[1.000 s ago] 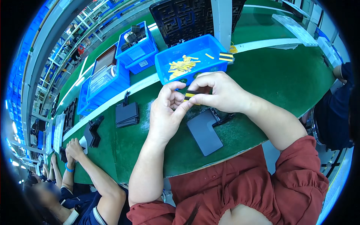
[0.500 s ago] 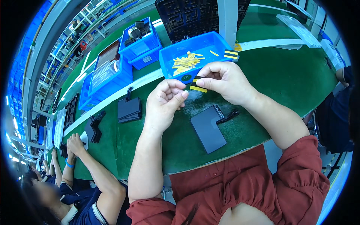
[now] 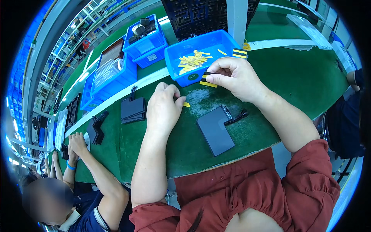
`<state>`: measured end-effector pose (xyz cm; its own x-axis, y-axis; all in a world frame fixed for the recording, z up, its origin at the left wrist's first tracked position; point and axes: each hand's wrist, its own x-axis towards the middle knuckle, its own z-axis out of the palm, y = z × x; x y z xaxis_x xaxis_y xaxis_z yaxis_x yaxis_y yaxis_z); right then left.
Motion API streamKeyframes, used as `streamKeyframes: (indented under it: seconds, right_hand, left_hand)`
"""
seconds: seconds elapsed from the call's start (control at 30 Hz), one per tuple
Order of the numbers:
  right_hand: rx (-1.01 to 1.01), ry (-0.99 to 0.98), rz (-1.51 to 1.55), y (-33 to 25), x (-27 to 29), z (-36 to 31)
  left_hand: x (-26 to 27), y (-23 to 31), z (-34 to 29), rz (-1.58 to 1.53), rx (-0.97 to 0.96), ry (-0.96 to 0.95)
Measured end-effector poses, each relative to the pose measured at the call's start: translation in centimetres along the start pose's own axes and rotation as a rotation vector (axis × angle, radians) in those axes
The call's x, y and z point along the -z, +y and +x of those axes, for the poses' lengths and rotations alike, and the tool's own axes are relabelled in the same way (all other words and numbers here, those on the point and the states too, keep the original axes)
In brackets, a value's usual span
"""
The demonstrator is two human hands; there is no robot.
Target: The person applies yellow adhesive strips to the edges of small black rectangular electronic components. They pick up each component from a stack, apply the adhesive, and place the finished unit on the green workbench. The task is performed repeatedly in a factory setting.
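Observation:
My left hand (image 3: pixel 164 104) is closed in a pinch, and a short yellow strip (image 3: pixel 186 104) sticks out from its fingertips. My right hand (image 3: pixel 235 79) pinches a black strip sheet with yellow bands (image 3: pixel 208 80) between thumb and forefinger, just in front of a blue bin (image 3: pixel 170 62). Loose yellow strips (image 3: pixel 191 62) lie piled in that bin. A similar striped black-and-yellow piece (image 3: pixel 239 53) rests at the bin's right corner. Below my hands, a flat dark L-shaped part (image 3: pixel 215 133) lies on the green table, with a black cable (image 3: pixel 237 116) at its upper right.
A stack of dark flat parts (image 3: pixel 133 110) lies left of my left hand, and more dark parts (image 3: pixel 97 127) lie beyond. Blue bins (image 3: pixel 145 46) stand at the back left. A grey post (image 3: pixel 237 19) rises behind the strip bin. A co-worker's hand (image 3: pixel 78 144) is at far left.
My left hand has drawn away from the right one, left and slightly down, and a yellow strip now shows in its fingertips. The right hand has shifted slightly right with the striped sheet.

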<state>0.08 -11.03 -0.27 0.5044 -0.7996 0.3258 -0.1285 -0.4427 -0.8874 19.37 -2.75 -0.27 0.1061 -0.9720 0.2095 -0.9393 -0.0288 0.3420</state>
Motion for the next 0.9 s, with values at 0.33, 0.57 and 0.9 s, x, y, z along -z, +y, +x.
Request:
streamKeyframes:
  seconds: [0.33,0.57,0.9]
  right_hand:
    - [0.176,0.161,0.037,-1.0,-0.3,-0.6]
    - [0.425,0.295,0.061,-1.9,0.1,-1.0]
    - [0.243,0.167,-0.009,-2.7,-0.9,-2.1]
  left_hand:
    - [1.1,5.5,-3.7,-0.181,-0.496,-0.166]
    - [0.6,3.8,-2.7,-0.986,-0.020,-0.267]
    - [-0.7,3.6,-2.3,-1.443,-0.022,-0.153]
